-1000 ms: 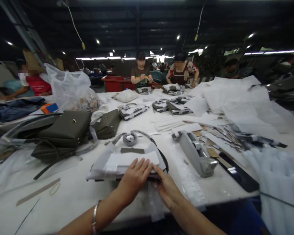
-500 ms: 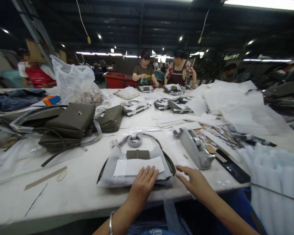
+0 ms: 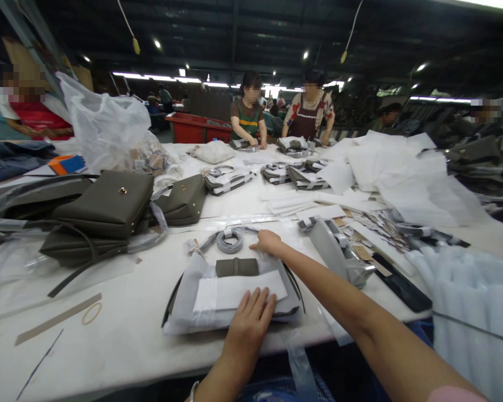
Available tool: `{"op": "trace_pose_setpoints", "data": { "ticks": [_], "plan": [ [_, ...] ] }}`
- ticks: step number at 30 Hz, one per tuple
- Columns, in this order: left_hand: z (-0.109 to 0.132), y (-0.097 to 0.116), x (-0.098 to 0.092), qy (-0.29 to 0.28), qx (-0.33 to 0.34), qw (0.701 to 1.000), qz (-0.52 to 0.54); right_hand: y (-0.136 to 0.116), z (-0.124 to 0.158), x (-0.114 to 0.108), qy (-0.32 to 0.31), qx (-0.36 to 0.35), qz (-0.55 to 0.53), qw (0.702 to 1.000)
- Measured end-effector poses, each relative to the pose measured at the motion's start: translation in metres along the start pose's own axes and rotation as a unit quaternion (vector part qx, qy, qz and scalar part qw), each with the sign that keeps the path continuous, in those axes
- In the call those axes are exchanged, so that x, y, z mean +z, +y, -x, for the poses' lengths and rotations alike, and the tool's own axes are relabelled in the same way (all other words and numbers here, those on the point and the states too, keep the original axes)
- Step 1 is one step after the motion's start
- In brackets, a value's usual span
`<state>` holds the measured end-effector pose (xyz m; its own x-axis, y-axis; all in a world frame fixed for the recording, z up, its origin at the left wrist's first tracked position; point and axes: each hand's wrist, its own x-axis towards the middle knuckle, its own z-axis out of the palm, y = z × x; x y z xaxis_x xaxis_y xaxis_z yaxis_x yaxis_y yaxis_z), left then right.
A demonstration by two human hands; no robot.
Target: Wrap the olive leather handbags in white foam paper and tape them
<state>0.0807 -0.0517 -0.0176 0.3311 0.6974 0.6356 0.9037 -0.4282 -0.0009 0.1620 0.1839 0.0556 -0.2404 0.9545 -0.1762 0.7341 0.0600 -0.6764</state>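
Observation:
Directly before me lies a dark olive handbag [image 3: 236,267], mostly covered in thin white wrapping [image 3: 184,315]. A white foam strip [image 3: 238,289] crosses its front under clear tape. My left hand [image 3: 249,324] rests flat on the strip and wrapping, its fingers stretched out. Beyond the bag's top edge, my right hand [image 3: 267,243] is closed around the wrapped bag handle [image 3: 248,230], with its fingertips partly hidden. A coiled grey wrapped strap [image 3: 229,240] lies left of that hand, at the bag's far side.
A grey tape dispenser [image 3: 335,251] and a black phone-like slab [image 3: 400,282] are to the right. Unwrapped olive bags [image 3: 103,204] are piled left. White sheets [image 3: 394,162] heap at far right. Two co-workers [image 3: 247,111] stand across the table [image 3: 121,335].
My right hand has moved from the bag's right side forward and left to its handle, closing there. My left hand stays flat on the bag. The view has shifted slightly.

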Motion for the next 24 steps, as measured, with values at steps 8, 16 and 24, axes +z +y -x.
{"op": "trace_pose_setpoints", "data": {
  "ticks": [8,16,24],
  "plan": [
    [-0.011,0.002,0.005,-0.087,-0.001,0.996,-0.009,0.024,0.018,-0.021,-0.049,-0.075,-0.192,0.977],
    [-0.032,-0.006,-0.025,-0.153,0.043,0.987,0.003,0.036,0.093,-0.038,-0.041,-0.170,-0.268,0.947],
    [-0.032,-0.012,-0.032,-0.153,0.018,0.986,0.062,0.079,0.162,-0.032,-0.005,-0.348,-0.017,0.937]
  ]
}}
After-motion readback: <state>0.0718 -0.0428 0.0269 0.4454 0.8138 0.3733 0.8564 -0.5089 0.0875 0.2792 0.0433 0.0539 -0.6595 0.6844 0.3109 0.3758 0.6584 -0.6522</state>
